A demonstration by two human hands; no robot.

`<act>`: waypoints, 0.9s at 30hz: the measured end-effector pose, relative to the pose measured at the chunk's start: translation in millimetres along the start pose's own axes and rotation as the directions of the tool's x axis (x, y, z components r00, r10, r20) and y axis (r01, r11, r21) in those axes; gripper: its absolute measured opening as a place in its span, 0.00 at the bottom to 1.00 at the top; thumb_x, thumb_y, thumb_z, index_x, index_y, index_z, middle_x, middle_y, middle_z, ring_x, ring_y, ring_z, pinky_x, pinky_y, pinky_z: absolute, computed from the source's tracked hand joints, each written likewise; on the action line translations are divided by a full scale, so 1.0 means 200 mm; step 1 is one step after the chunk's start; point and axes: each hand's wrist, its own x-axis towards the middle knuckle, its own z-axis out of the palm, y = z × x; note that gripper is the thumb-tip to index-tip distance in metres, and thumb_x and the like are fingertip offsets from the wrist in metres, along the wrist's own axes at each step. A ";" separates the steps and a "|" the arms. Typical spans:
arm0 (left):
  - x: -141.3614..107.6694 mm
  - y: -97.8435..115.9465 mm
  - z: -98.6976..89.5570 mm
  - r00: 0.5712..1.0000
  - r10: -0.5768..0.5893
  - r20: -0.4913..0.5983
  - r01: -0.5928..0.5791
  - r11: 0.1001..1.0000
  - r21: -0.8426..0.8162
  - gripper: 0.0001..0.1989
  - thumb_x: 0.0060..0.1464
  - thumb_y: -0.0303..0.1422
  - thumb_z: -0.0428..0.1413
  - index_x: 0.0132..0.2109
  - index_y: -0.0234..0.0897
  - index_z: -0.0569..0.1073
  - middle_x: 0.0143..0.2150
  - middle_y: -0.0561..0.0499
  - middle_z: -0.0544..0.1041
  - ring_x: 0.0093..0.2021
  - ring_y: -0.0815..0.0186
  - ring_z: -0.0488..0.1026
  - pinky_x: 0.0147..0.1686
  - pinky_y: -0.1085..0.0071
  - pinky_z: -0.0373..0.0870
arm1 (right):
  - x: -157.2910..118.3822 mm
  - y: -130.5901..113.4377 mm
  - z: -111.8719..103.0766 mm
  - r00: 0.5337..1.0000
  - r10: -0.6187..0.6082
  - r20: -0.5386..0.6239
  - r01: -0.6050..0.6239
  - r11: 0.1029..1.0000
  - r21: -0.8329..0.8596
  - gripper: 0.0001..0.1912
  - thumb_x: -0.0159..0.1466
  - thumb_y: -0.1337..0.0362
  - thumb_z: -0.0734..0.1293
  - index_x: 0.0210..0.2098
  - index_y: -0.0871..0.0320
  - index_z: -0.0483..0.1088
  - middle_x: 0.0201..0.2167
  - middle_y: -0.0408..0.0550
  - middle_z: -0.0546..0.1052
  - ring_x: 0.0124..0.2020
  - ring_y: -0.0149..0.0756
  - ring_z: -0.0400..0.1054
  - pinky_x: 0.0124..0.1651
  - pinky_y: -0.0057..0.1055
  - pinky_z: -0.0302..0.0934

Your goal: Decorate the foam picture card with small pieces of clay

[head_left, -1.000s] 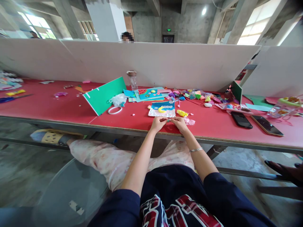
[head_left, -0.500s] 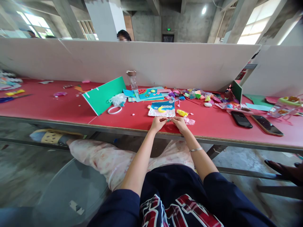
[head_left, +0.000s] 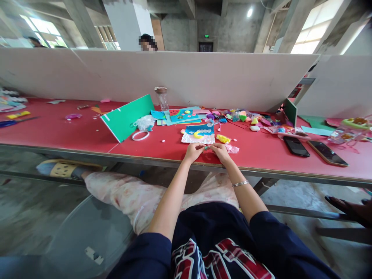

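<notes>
My left hand (head_left: 193, 152) and my right hand (head_left: 219, 152) meet at the front edge of the red table (head_left: 162, 153). Their fingertips pinch a small green piece (head_left: 206, 147) between them. Just beyond the hands lies a blue and white clay picture (head_left: 199, 134) with a yellow crescent on it. A yellow packet (head_left: 223, 138) is to the right of the picture, and a pink wrapper (head_left: 232, 148) sits beside my right hand.
A green board (head_left: 128, 118) leans at the left, near a white ring (head_left: 140, 135). Behind are a glass jar (head_left: 162, 99), coloured sheets (head_left: 183, 116) and clay packets. Two phones (head_left: 296, 146) lie at the right. A person (head_left: 148, 42) is beyond the partition.
Both hands hold nearly the same place and pinch. The head of the person beyond the partition has shifted slightly left.
</notes>
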 end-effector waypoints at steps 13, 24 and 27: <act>0.01 -0.03 0.00 1.000 0.014 -0.004 -0.014 1.000 0.011 0.11 0.44 0.38 0.59 0.32 0.34 0.77 0.31 0.47 0.78 0.34 0.62 0.74 0.37 0.68 0.69 | 0.02 0.03 0.00 1.000 -0.018 0.018 0.018 1.000 0.001 0.14 0.52 0.56 0.63 0.16 0.60 0.66 0.11 0.37 0.54 0.17 0.25 0.47 0.22 0.27 0.43; 0.00 -0.01 0.00 1.000 0.007 -0.007 -0.007 1.000 0.017 0.11 0.44 0.38 0.60 0.31 0.34 0.77 0.31 0.48 0.78 0.34 0.61 0.74 0.36 0.68 0.70 | 0.02 0.04 0.00 1.000 0.000 0.011 -0.001 0.997 0.076 0.14 0.50 0.58 0.63 0.14 0.59 0.61 0.12 0.38 0.58 0.16 0.24 0.47 0.21 0.27 0.41; 0.00 -0.01 0.00 1.000 0.006 -0.007 -0.006 1.000 0.015 0.12 0.44 0.39 0.60 0.31 0.34 0.76 0.31 0.48 0.78 0.34 0.61 0.74 0.37 0.68 0.70 | 0.03 0.04 0.00 1.000 -0.003 0.013 0.002 0.995 0.101 0.14 0.49 0.59 0.63 0.14 0.58 0.59 0.12 0.37 0.56 0.16 0.24 0.45 0.21 0.27 0.41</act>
